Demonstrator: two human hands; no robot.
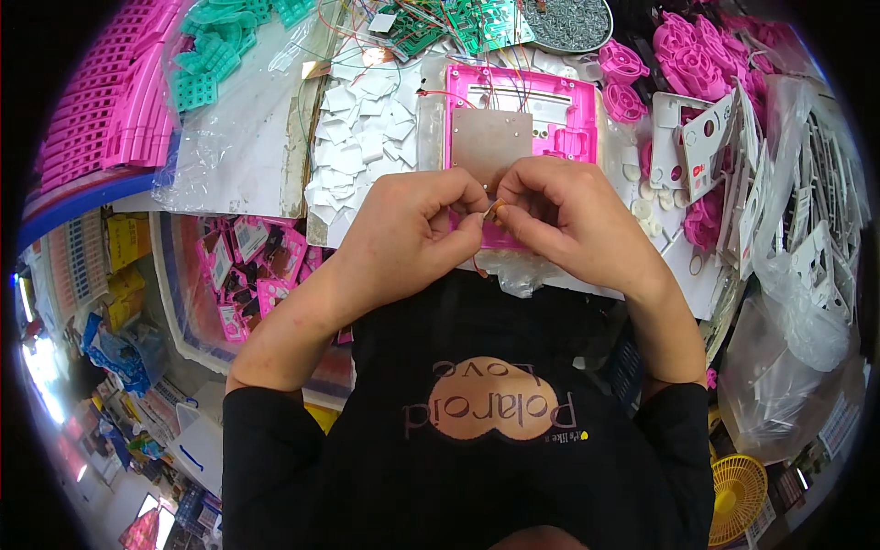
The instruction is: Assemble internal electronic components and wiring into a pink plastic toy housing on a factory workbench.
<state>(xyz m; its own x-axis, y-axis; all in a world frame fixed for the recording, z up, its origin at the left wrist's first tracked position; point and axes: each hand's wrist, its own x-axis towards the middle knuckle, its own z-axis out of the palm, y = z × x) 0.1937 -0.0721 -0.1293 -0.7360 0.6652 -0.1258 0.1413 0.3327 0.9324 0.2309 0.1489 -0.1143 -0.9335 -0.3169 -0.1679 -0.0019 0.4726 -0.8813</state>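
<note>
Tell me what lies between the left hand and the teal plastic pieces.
In the head view, going from the left hand: small white squares in a loose spread, then clear plastic film toward the teal plastic pieces.

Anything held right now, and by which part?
A small, thin piece, pinched in the fingers of the left hand and the right hand. Which part of it each grips can't be told: too small, partly covered.
</note>
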